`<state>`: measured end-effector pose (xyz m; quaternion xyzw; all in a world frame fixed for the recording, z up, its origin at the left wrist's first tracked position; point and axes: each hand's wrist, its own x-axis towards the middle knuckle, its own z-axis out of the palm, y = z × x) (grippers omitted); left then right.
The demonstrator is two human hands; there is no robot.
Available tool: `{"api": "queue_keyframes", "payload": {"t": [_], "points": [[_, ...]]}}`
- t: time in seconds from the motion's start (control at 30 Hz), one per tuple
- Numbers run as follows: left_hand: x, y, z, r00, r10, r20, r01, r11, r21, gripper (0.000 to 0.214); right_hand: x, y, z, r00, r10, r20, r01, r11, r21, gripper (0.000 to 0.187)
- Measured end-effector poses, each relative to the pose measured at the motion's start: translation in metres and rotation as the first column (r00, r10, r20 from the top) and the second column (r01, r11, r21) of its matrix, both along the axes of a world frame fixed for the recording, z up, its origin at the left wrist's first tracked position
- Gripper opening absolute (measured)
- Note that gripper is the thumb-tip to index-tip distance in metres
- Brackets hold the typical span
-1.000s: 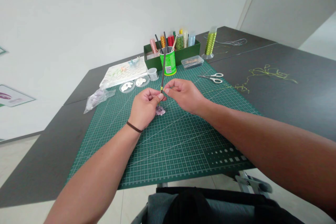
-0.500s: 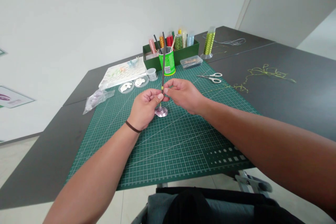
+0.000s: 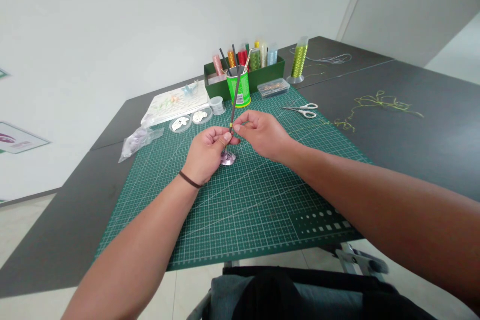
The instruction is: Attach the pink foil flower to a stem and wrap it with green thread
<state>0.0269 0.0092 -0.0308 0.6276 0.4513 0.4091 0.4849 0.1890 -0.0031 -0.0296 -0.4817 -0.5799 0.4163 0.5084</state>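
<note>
I have one dark rod (image 3: 236, 95) tilted upright, pinched low by my left hand (image 3: 207, 154). My right hand (image 3: 263, 135) is half-closed just beside it; I can't tell whether they touch. One lilac flower-like piece (image 3: 228, 159) sits at the rod's foot on the green cutting mat (image 3: 243, 210), with open mat towards the near edge. Beyond lie one pair of scissors (image 3: 302, 111) and two round clear dishes (image 3: 189, 120).

Left forearm (image 3: 131, 245): bare skin, no marking seen.
Left wrist (image 3: 186, 178): one thin dark brown band, like a cord, goes around it.
Left hand (image 3: 204, 157): bare, fingernails cut short.
Right forearm (image 3: 375, 197): bare skin also.
Right hand (image 3: 264, 135): bare, short nails.
</note>
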Motion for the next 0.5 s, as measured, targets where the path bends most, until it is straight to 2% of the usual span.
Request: {"api": "queue_keyframes", "payload": {"t": [0.13, 0.5], "points": [[-0.0001, -0.001, 0.0005, 1.0, -0.009, 0.003, 0.009, 1.0, 0.0, 0.013, -0.0002, -0.0012, 0.0023, 1.0, -0.006, 0.0, 0.006, 1.0, 0.001, 0.012], [-0.0033, 0.0018, -0.0008, 0.994, -0.11, -0.003, 0.11, 0.991, 0.074, 0.014, -0.0017, 0.0007, 0.0019, 0.982, 0.096, -0.162, -0.107, 0.992, -0.062, 0.006]]}}
